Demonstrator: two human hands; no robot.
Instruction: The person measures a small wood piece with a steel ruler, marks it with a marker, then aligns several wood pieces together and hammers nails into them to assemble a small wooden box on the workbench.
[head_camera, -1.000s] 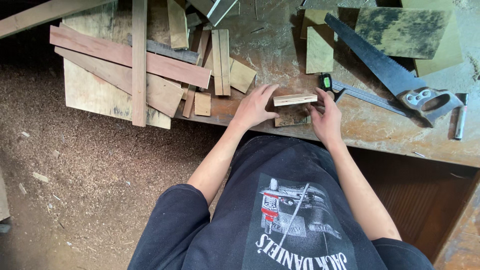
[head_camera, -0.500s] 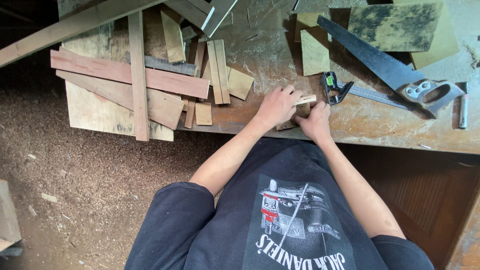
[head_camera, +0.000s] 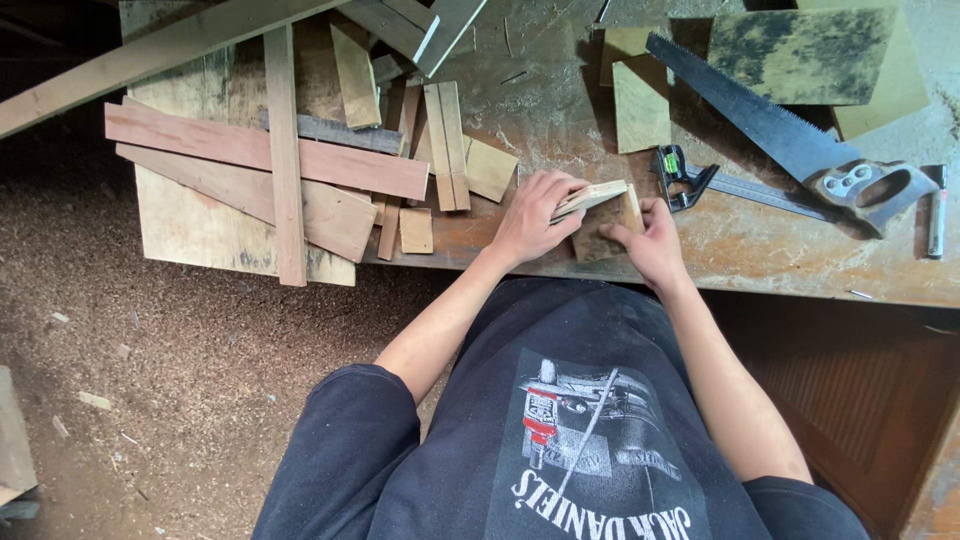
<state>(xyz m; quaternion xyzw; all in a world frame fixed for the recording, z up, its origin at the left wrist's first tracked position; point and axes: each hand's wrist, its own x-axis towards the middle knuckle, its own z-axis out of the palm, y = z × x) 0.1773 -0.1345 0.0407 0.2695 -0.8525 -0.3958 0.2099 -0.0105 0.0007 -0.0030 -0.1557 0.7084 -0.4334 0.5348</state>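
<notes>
My left hand (head_camera: 535, 215) grips a thin pale wood strip (head_camera: 592, 196) at the near edge of the dusty workbench (head_camera: 760, 250). Just to its right, my right hand (head_camera: 650, 235) holds a darker brown wood block (head_camera: 608, 228) stood up on the bench. The strip lies tilted across the block's top edge, touching it. Both hands are close together, fingers curled around the pieces.
A pile of wood offcuts and long boards (head_camera: 270, 170) covers the bench's left part. A handsaw (head_camera: 780, 130) and a square with a green-black head (head_camera: 685, 175) lie to the right, a marker (head_camera: 936, 215) at far right. Sawdust covers the floor (head_camera: 150, 380).
The pale strip was lifted from flat on the bench and tilted onto the dark block, which my right hand has stood up. Both hands moved closer together.
</notes>
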